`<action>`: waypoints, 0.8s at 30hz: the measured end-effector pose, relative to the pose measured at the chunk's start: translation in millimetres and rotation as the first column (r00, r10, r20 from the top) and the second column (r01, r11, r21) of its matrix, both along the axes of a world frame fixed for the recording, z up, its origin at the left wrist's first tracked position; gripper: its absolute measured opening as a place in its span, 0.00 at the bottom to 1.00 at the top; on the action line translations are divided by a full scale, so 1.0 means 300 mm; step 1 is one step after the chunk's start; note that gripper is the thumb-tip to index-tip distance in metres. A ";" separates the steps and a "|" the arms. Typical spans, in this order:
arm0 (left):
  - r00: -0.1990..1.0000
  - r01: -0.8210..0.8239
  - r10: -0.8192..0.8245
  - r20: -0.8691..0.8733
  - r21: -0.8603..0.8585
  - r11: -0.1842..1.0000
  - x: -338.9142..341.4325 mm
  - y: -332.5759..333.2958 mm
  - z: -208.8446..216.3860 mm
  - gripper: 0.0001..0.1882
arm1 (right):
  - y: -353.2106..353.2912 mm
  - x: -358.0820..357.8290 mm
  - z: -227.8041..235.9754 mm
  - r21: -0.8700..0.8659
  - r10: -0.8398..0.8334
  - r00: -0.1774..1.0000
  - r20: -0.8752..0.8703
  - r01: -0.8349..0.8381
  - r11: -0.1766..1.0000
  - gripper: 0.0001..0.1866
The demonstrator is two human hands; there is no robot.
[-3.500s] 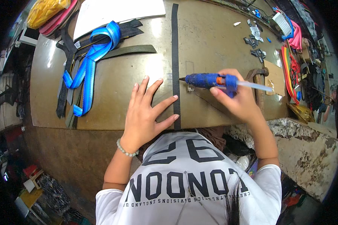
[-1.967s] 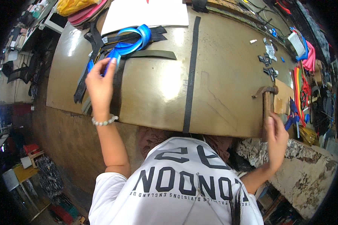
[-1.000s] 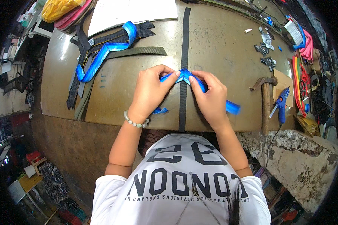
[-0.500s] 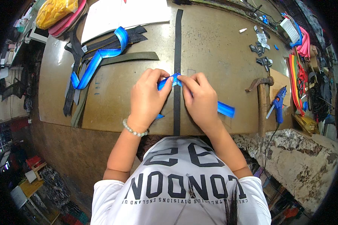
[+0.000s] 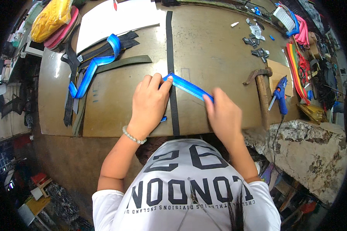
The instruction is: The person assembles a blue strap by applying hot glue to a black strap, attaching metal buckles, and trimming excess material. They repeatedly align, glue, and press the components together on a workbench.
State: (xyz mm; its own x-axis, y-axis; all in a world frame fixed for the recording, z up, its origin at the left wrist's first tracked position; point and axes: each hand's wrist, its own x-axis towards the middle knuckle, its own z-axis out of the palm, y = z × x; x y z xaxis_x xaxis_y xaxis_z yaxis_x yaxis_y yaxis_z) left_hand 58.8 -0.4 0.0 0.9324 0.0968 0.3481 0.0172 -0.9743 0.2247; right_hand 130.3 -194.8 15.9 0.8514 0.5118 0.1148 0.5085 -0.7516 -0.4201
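A blue ribbon (image 5: 189, 87) slants across a long black strap (image 5: 170, 42) that runs lengthwise over the table. My left hand (image 5: 148, 102), with a beaded bracelet at the wrist, pinches the ribbon's upper bend against the strap. The ribbon's other end sits between the thumb and fingers of my right hand (image 5: 226, 114), which is slightly blurred. Under my left hand, near the strap, a small blue tip of ribbon shows. To the left, another blue ribbon (image 5: 90, 71) zigzags over black straps (image 5: 129, 41) and an olive strap (image 5: 127, 62).
A hammer (image 5: 262, 96) and a blue glue gun (image 5: 281, 92) with a cord lie at the right. Beyond them are colored strips (image 5: 295, 73). Several black buckles (image 5: 261, 54) lie at the far right. White paper (image 5: 115, 21) and a yellow bag (image 5: 52, 19) are at the far left.
My right hand has moved away from the strap to the right and nearer me, drawing the ribbon out straight. My left hand stays at the strap. The whole view has shifted slightly.
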 end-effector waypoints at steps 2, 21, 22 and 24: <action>1.000 -0.003 0.003 -0.005 0.001 1.000 -0.002 0.001 -0.002 0.14 | -0.136 -0.024 0.018 -0.068 -0.084 0.987 -0.136 0.076 0.995 0.15; 0.988 -0.044 0.116 0.100 -0.537 0.843 -0.025 0.039 -0.034 0.12 | -0.868 0.471 -0.134 0.418 -0.489 0.870 -0.057 0.466 0.780 0.19; 0.987 -0.045 0.122 0.107 -0.541 0.840 -0.025 0.040 -0.034 0.11 | -0.848 0.474 -0.110 0.614 -0.522 0.818 -0.241 0.545 0.571 0.17; 0.988 -0.031 0.100 0.115 -0.488 0.872 -0.025 0.038 -0.034 0.10 | -0.765 0.478 -0.030 0.507 -0.706 0.679 -0.200 0.688 0.519 0.18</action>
